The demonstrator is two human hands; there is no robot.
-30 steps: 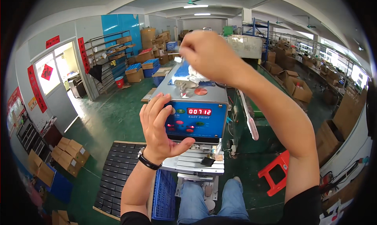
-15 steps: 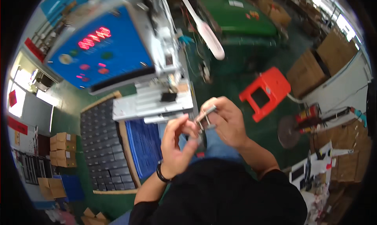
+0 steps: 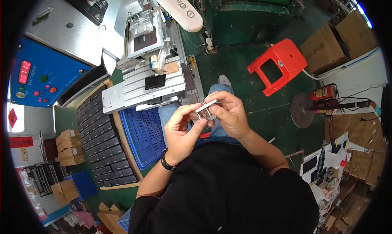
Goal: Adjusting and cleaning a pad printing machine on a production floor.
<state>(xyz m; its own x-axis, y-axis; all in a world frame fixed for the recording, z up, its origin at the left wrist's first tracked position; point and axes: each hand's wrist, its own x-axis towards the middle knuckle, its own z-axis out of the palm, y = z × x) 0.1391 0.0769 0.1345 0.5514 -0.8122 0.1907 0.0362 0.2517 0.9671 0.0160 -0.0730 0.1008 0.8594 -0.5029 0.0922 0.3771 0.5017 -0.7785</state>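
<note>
In front of my body, both hands hold one small silvery metal piece (image 3: 206, 106) with a flat plate and thin posts beneath it. My left hand (image 3: 181, 127) pinches its left end between thumb and fingers. At the other end, my right hand (image 3: 230, 114) grips it with the thumb against its side. The fingers hide part of its shape. Ahead and to the left of my hands is a machine's grooved metal bed (image 3: 134, 88), bearing a small black block (image 3: 155, 82).
A blue control panel (image 3: 61, 76) with red digits is at left. Below it stand a blue plastic crate (image 3: 143, 140) and rows of black boxes (image 3: 104, 146). A white lamp arm (image 3: 179, 9) hangs ahead. At right are a red stool (image 3: 288, 58) and a fire extinguisher (image 3: 324, 93).
My view has swung so the machine sits farther left and its bed shows more fully. Both hands still hold the metal piece, its plate now lying flatter, and my left fingers have closed in on it.
</note>
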